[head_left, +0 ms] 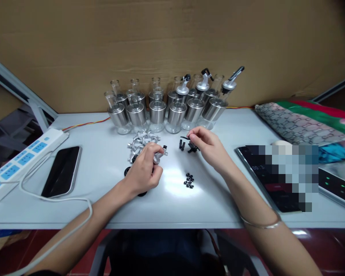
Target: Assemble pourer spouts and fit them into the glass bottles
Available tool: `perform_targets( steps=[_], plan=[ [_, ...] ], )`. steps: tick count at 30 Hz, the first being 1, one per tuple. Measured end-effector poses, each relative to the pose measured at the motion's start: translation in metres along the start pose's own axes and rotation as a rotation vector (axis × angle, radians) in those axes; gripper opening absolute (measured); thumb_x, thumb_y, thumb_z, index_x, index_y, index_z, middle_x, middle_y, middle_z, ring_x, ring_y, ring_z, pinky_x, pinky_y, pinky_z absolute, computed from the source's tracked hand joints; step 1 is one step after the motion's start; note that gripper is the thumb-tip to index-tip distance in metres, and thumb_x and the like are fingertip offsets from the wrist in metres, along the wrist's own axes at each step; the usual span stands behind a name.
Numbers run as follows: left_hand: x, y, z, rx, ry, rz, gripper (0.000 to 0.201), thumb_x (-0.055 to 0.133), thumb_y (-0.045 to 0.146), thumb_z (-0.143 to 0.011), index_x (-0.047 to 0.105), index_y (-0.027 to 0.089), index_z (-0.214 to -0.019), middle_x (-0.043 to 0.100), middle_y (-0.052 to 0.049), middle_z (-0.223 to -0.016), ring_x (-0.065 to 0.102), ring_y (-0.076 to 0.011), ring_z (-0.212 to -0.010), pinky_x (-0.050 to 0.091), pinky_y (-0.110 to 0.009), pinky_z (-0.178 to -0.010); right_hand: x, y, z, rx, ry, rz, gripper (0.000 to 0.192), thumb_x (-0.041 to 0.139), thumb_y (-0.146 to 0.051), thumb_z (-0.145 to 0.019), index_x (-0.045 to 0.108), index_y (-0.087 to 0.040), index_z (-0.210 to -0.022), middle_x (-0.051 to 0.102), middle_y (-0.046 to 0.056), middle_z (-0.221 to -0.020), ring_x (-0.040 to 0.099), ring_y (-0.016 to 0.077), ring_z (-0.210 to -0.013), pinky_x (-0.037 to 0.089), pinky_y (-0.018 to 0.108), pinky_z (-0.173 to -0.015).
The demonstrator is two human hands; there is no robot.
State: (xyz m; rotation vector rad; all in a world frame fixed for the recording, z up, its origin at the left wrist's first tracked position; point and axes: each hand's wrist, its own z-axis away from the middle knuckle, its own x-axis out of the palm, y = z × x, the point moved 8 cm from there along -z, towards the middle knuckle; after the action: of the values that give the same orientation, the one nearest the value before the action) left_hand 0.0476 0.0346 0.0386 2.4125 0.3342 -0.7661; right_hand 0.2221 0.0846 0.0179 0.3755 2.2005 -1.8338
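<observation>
My left hand (146, 168) is closed around a silver bottle pourer (158, 156) with a small black cap on its tip. Behind that hand lie several more silver pourer parts (140, 140), partly hidden by my fingers. My right hand (208, 145) pinches a thin black lever (185, 137) between thumb and fingertips. Just below its fingers is a small heap of black plastic levers (192, 148), with two short black pieces (182, 145) standing beside it. Nearer to me sits a cluster of small black rings (189, 180).
Several glass bottles with steel sleeves (157, 111) stand at the back; three carry pourers (202, 82). On the left are a power strip (25, 161), a phone (61, 170) and a white cable (60, 199). A dark-screened tablet (267, 180) and patterned fabric (299, 122) lie right.
</observation>
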Motion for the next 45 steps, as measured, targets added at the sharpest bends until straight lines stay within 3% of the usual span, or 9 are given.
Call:
perform_targets(
  steps=[3, 6, 11, 20, 25, 32, 38, 45],
  plan=[
    [0.001, 0.0, 0.0, -0.019, -0.02, -0.008, 0.03, 0.049, 0.012, -0.08, 0.038, 0.018, -0.107, 0.047, -0.005, -0.093, 0.049, -0.0157, -0.082, 0.044, -0.027, -0.072, 0.025, -0.008, 0.01, 0.055, -0.285, -0.369, 0.018, 0.057, -0.037, -0.082, 0.056, -0.019, -0.081, 0.052, -0.001, -0.069, 0.05, 0.014, -0.068, 0.038, 0.029, -0.07],
    [0.003, 0.003, 0.0, 0.004, -0.051, -0.013, 0.026, 0.053, 0.018, -0.087, 0.038, 0.019, -0.108, 0.047, -0.005, -0.095, 0.049, -0.0154, -0.083, 0.044, -0.027, -0.074, 0.044, -0.015, 0.021, 0.09, -0.455, -0.527, 0.02, 0.063, -0.038, -0.081, 0.059, -0.019, -0.081, 0.054, -0.001, -0.073, 0.052, 0.0131, -0.071, 0.039, 0.029, -0.073],
    [0.006, 0.007, -0.003, 0.047, -0.08, -0.05, 0.006, 0.044, 0.015, -0.094, 0.042, 0.018, -0.098, 0.046, -0.004, -0.091, 0.048, -0.0138, -0.084, 0.044, -0.026, -0.077, 0.054, -0.015, 0.025, 0.116, -0.507, -0.634, 0.02, 0.065, -0.037, -0.082, 0.06, -0.018, -0.081, 0.054, -0.002, -0.075, 0.053, 0.0114, -0.071, 0.04, 0.028, -0.073],
    [0.007, 0.006, -0.002, 0.036, -0.082, -0.034, 0.005, 0.046, 0.017, -0.094, 0.042, 0.018, -0.097, 0.048, -0.003, -0.089, 0.049, -0.0135, -0.082, 0.044, -0.024, -0.072, 0.062, -0.017, 0.03, 0.153, -0.575, -0.772, 0.023, 0.067, -0.039, -0.08, 0.06, -0.017, -0.079, 0.054, -0.001, -0.073, 0.054, 0.0118, -0.071, 0.041, 0.029, -0.073],
    [0.005, 0.007, -0.002, 0.037, -0.078, -0.042, 0.003, 0.044, 0.017, -0.095, 0.041, 0.018, -0.095, 0.049, -0.003, -0.088, 0.049, -0.013, -0.08, 0.044, -0.025, -0.072, 0.057, -0.017, 0.027, 0.125, -0.518, -0.691, 0.02, 0.068, -0.037, -0.08, 0.061, -0.018, -0.081, 0.056, -0.001, -0.074, 0.053, 0.0115, -0.07, 0.042, 0.028, -0.072],
    [0.002, 0.006, -0.004, 0.023, -0.055, -0.048, 0.006, 0.047, 0.016, -0.093, 0.041, 0.018, -0.093, 0.051, -0.002, -0.086, 0.052, -0.0137, -0.08, 0.045, -0.024, -0.069, 0.048, -0.011, 0.018, 0.104, -0.324, -0.533, 0.022, 0.078, -0.033, -0.068, 0.067, -0.018, -0.08, 0.066, 0.001, -0.078, 0.059, 0.0123, -0.073, 0.047, 0.028, -0.073],
    [0.001, 0.005, -0.002, 0.028, -0.034, -0.101, 0.014, 0.049, 0.021, -0.094, 0.041, 0.018, -0.105, 0.053, -0.004, -0.092, 0.055, -0.0133, -0.077, 0.048, -0.024, -0.068, 0.035, -0.005, 0.014, 0.11, -0.195, -0.546, 0.025, 0.079, -0.032, -0.067, 0.068, -0.021, -0.087, 0.067, -0.001, -0.075, 0.064, 0.0127, -0.072, 0.051, 0.029, -0.074],
    [0.006, 0.005, 0.0, 0.047, -0.078, -0.09, 0.039, 0.054, 0.032, -0.092, 0.036, 0.017, -0.123, 0.057, -0.009, -0.102, 0.059, -0.0169, -0.09, 0.053, -0.029, -0.077, 0.04, -0.012, 0.016, 0.068, -0.26, -0.492, 0.018, 0.078, -0.03, -0.069, 0.071, -0.02, -0.082, 0.073, 0.002, -0.081, 0.067, 0.0145, -0.077, 0.053, 0.032, -0.079]
  ],
)
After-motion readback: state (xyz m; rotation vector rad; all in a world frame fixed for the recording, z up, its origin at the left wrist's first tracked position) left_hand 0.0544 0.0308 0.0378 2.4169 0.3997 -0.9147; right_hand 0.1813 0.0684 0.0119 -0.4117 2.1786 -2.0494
